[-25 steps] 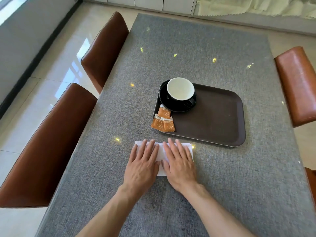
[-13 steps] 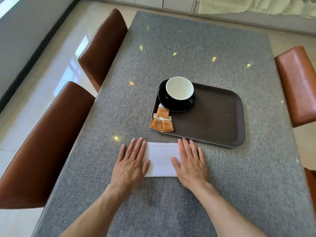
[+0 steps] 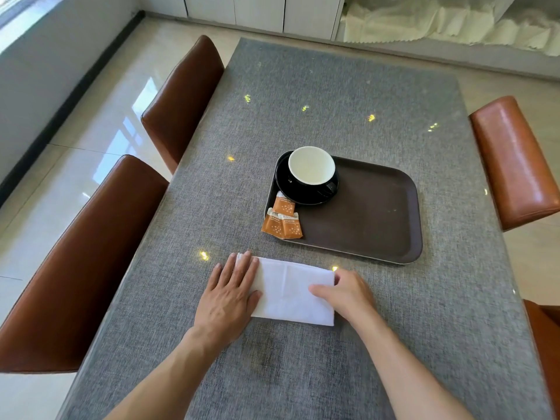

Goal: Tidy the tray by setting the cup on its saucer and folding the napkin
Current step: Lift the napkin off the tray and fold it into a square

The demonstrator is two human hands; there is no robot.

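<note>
A white napkin (image 3: 292, 291) lies folded into a rectangle on the grey table, just in front of the tray. My left hand (image 3: 231, 291) rests flat on its left end, fingers spread. My right hand (image 3: 348, 291) has curled fingers at the right edge, thumb on top of the cloth, pinching that edge. On the dark brown tray (image 3: 372, 219) a black cup with a white inside (image 3: 312, 166) stands on its black saucer (image 3: 300, 195) at the tray's far left corner.
Three orange sachets (image 3: 281, 221) lie at the tray's near left corner. Brown leather chairs (image 3: 100, 253) stand along the table's left side, and another (image 3: 515, 159) at the right. The table's near edge is out of view below.
Both hands slid apart from the napkin's middle toward its ends. The right hand went from flat to curled, gripping the right edge. The camera moved a little.
</note>
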